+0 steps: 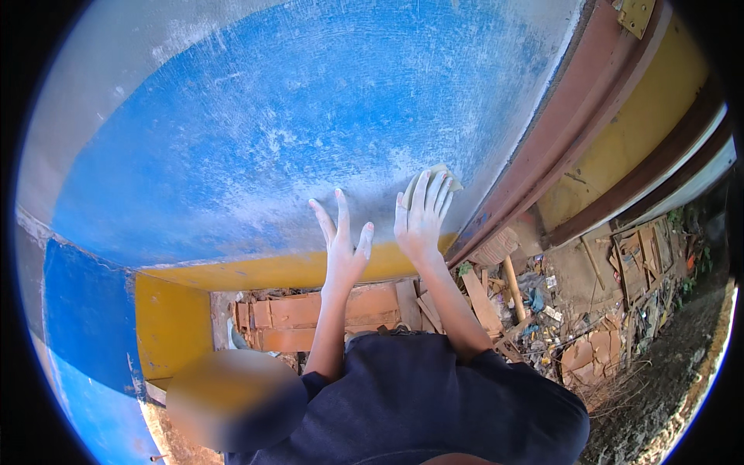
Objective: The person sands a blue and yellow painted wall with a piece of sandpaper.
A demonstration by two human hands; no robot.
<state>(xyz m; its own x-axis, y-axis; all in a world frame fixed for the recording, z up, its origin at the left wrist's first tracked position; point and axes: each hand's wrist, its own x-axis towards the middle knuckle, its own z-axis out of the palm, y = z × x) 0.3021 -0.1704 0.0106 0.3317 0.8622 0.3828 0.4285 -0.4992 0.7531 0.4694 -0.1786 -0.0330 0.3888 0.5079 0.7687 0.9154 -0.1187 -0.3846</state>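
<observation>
My left hand (342, 241) is open, fingers spread, its fingertips at the lower part of a blue painted wall (294, 101). White dust coats both hands and the wrists. To its right, my right hand (421, 221) presses a small pale sheet of sandpaper (456, 184) flat against the same wall. Most of the sheet is hidden under the fingers; an edge shows past the fingertips. The blue paint is scuffed, with whitish streaks and patches, and looks palest around the hands.
A yellow band (256, 271) runs along the wall's bottom. On the right stands a reddish-brown door frame (535, 147) with a hinge (635, 15). Wooden boards (294, 312), rubble and litter (535, 298) cover the ground below. A blurred patch hides part of the lower left.
</observation>
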